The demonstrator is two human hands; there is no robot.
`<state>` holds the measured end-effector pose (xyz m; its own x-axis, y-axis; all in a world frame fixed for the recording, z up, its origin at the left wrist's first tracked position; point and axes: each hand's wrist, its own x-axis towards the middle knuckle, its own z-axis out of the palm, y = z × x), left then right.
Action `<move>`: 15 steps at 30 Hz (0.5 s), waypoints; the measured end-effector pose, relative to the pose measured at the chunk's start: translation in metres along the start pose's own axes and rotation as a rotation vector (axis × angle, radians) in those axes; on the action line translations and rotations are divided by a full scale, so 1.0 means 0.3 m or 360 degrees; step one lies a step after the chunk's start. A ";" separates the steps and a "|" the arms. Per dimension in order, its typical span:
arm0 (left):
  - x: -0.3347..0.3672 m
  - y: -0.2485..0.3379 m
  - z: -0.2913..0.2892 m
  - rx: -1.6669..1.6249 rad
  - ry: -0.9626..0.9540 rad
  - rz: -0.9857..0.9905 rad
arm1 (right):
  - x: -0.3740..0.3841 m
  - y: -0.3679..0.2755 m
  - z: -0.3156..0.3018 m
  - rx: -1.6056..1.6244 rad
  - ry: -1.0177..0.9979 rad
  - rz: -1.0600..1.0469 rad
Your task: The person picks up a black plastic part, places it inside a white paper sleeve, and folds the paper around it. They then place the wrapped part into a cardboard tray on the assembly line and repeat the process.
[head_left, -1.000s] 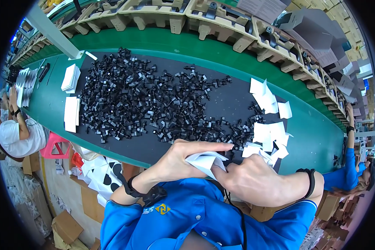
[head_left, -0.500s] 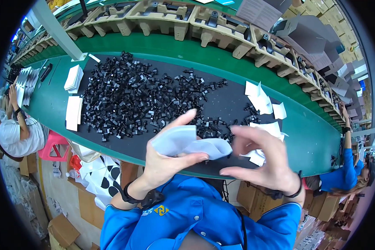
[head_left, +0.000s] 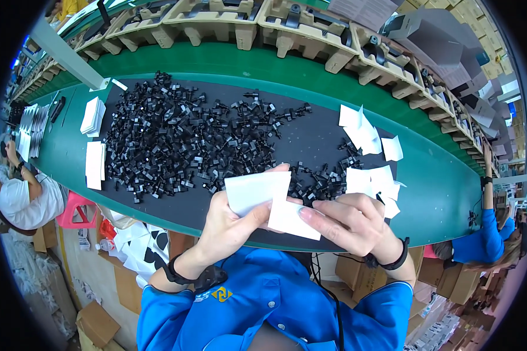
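Note:
Above the near edge of the bench, white folded paper (head_left: 253, 190) is spread between my two hands. My left hand (head_left: 223, 231) pinches its left panel, thumb on top and fingers behind. The right panel (head_left: 288, 217) tilts down toward me, and my right hand (head_left: 354, 225) grips its outer edge with the thumb across it. Whether both panels belong to one sheet I cannot tell. Beyond my hands lies a large heap of small black plastic parts (head_left: 170, 134) on a dark mat (head_left: 310, 134). A smaller cluster of these parts (head_left: 322, 181) sits just past my right fingers.
White paper stacks (head_left: 95, 167) stand left of the heap; loose folded papers (head_left: 363, 134) lie to its right. Moulded pulp trays (head_left: 310, 35) holding black devices line the far side. A metal post (head_left: 70, 55) rises at far left. Co-workers sit at both ends, near a pink stool (head_left: 76, 210).
My right hand has come in from the right and taken hold of the paper's right part. The paper, curled before, is now flatter and opened out. The view has shifted slightly.

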<state>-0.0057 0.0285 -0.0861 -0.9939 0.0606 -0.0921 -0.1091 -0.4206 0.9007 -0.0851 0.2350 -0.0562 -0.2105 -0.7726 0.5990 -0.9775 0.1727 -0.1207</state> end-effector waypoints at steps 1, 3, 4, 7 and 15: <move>0.002 0.006 0.002 -0.0115 0.0010 -0.0017 | 0.002 -0.005 -0.009 -0.0145 -0.0062 -0.0070; 0.001 0.020 0.006 -0.0348 0.0029 -0.0049 | 0.000 -0.023 -0.017 -0.0208 -0.0058 -0.0071; 0.000 0.028 0.010 -0.0348 0.0028 -0.0058 | -0.002 -0.036 -0.020 -0.0275 -0.0056 -0.0082; 0.005 0.056 0.023 0.0133 0.0019 -0.0019 | 0.028 -0.053 -0.045 -0.0109 -0.0104 0.0129; -0.015 0.053 0.051 0.0105 0.0126 -0.0020 | 0.040 -0.034 -0.045 0.1037 -0.0291 0.1094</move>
<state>-0.0028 0.0355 -0.0647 -0.9909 -0.0072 -0.1343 -0.1228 -0.3598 0.9249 -0.0775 0.2322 -0.0370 -0.6835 -0.7220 0.1079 -0.4424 0.2921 -0.8479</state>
